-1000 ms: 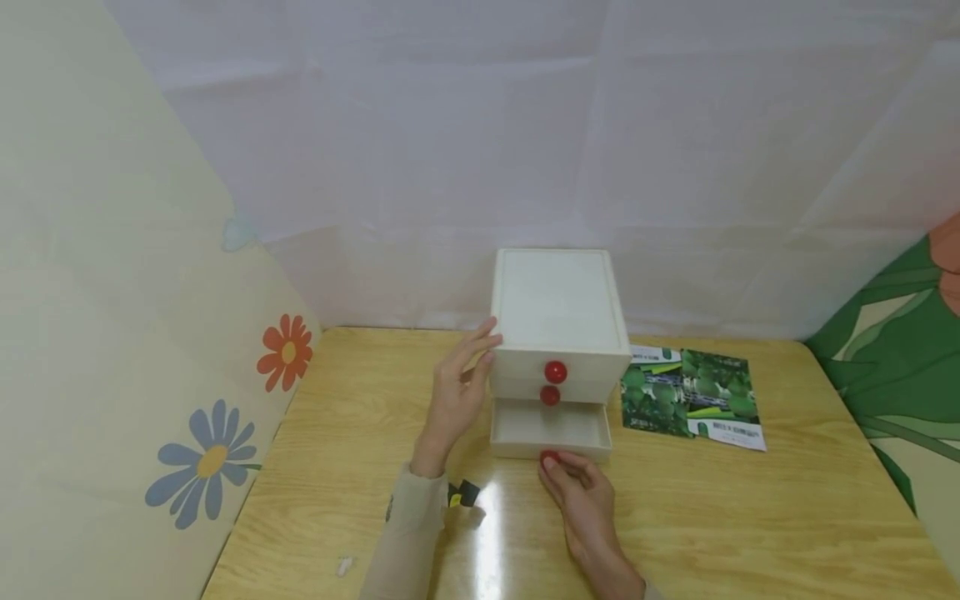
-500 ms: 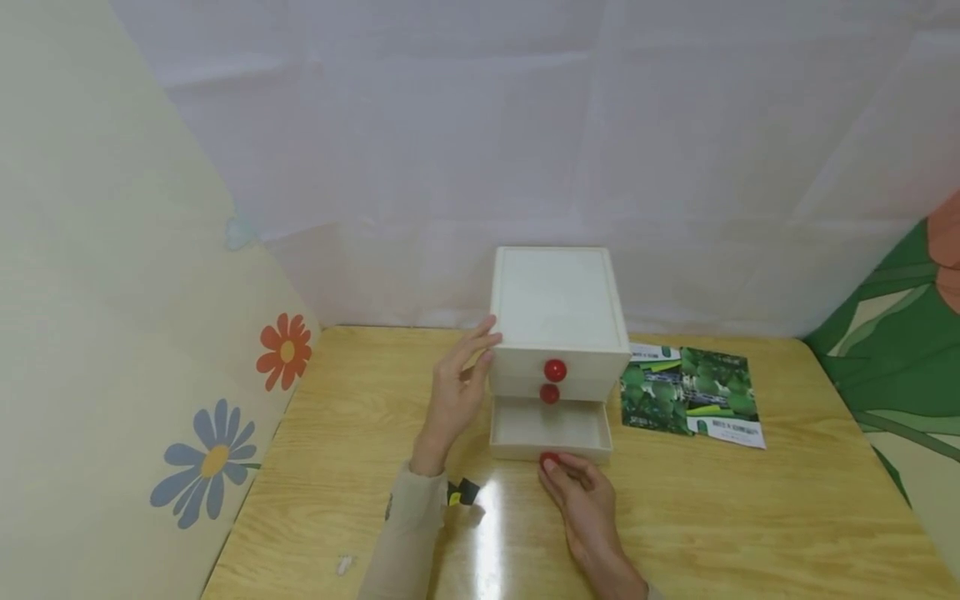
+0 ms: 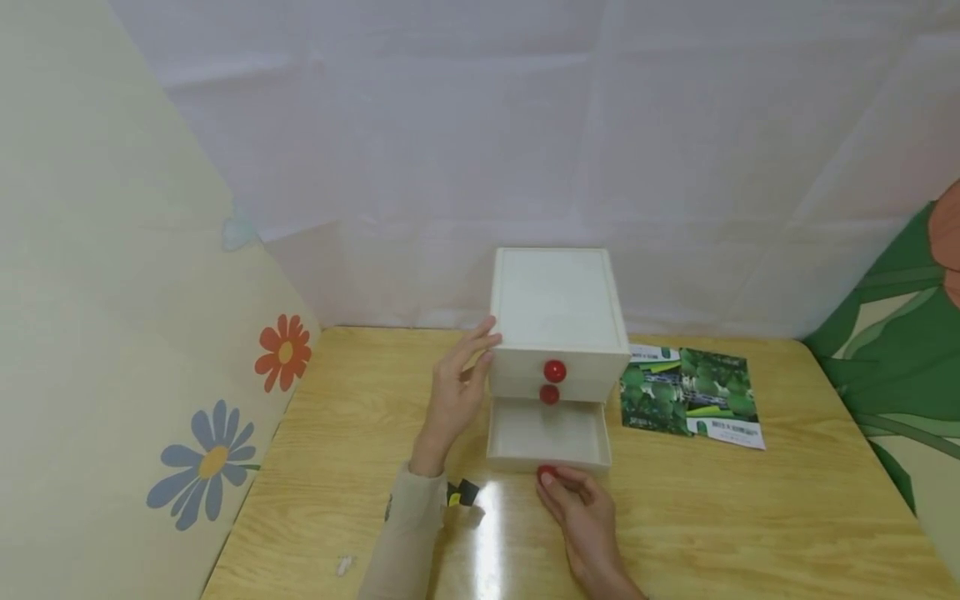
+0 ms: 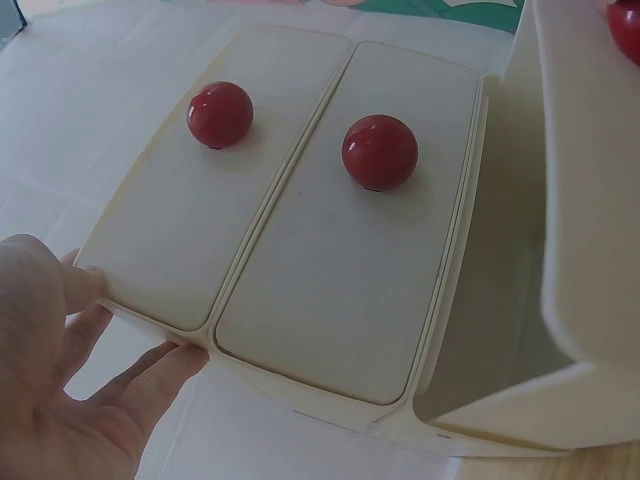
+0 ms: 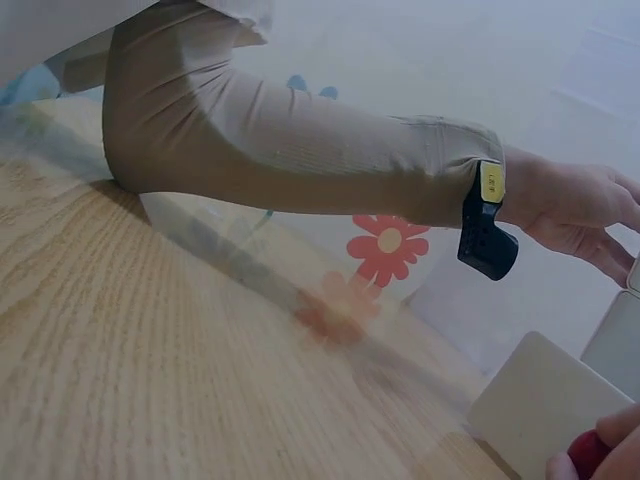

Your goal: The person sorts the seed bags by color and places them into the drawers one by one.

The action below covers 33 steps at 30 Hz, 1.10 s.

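A white three-drawer desktop cabinet (image 3: pixel 557 296) with round red knobs stands against the back of the table. Its bottom drawer (image 3: pixel 550 437) is pulled out, and nothing shows inside it. My right hand (image 3: pixel 588 521) pinches that drawer's red knob (image 3: pixel 547 472) between thumb and fingers; the right wrist view shows the knob (image 5: pixel 587 453) only at its corner. The left hand (image 3: pixel 457 392) rests its extended fingers against the cabinet's left side near the front edge. Up close in the left wrist view, fingertips (image 4: pixel 185 360) touch the side wall. The upper two drawers (image 4: pixel 330 240) are closed.
A green printed leaflet (image 3: pixel 690 396) lies on the wooden table (image 3: pixel 750 517) right of the cabinet. A small white scrap (image 3: pixel 345 566) lies at the front left. A dark wrist camera (image 5: pixel 488 245) sits on the left sleeve. Flowered panels (image 3: pixel 112 333) flank the table.
The bottom drawer has slid a little farther out toward me, with my right hand moving back along with its knob. My left hand has stayed at the cabinet's side.
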Motion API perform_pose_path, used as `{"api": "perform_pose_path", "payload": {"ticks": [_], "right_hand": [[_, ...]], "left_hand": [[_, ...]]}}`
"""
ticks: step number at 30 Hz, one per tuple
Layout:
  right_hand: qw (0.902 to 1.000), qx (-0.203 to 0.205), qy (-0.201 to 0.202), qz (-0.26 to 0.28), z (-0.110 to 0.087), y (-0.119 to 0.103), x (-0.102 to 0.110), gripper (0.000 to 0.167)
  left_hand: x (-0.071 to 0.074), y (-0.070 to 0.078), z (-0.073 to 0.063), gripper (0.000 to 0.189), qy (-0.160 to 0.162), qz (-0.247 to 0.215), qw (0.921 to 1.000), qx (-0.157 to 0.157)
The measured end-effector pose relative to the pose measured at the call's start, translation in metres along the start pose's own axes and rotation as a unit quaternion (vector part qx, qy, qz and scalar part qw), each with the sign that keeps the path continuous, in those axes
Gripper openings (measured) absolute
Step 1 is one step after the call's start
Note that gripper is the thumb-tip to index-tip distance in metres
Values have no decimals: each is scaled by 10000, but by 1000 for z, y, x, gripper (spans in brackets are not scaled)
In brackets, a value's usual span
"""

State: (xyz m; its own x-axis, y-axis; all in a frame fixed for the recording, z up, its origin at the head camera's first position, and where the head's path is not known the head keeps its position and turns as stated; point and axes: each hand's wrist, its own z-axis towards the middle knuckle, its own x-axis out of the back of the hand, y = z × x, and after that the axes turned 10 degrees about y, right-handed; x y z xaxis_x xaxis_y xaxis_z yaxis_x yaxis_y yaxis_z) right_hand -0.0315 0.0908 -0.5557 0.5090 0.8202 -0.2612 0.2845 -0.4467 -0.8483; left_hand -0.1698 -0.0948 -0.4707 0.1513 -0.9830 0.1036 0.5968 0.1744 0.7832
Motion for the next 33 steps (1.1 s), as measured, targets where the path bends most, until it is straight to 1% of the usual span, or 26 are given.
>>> {"api": "perform_pose_path", "payload": {"ticks": [8,13,17,23,27,33], "right_hand": [[9999,-40,61,-116,-7,3,4,25],[10000,-42,-24,42,-14,3,8,18],[9998,-137,-50,107,-18,4,10,19],[9996,-280,50,-33,-20,8,12,21],[9996,-278,9,-100,-23,10,15,23],[9996,-265,-30,-85,-28,12,20,20]], "left_hand": [[-2,2,-1,26,82,23,9999,63],[-2,3,0,26,34,59,9999,95],[0,3,-1,26,-50,-27,10000,54],[1,4,-1,27,-102,19,9999,108],[2,3,-1,26,-84,20,9999,77],[2,3,0,27,-84,-9,10000,48]]}}
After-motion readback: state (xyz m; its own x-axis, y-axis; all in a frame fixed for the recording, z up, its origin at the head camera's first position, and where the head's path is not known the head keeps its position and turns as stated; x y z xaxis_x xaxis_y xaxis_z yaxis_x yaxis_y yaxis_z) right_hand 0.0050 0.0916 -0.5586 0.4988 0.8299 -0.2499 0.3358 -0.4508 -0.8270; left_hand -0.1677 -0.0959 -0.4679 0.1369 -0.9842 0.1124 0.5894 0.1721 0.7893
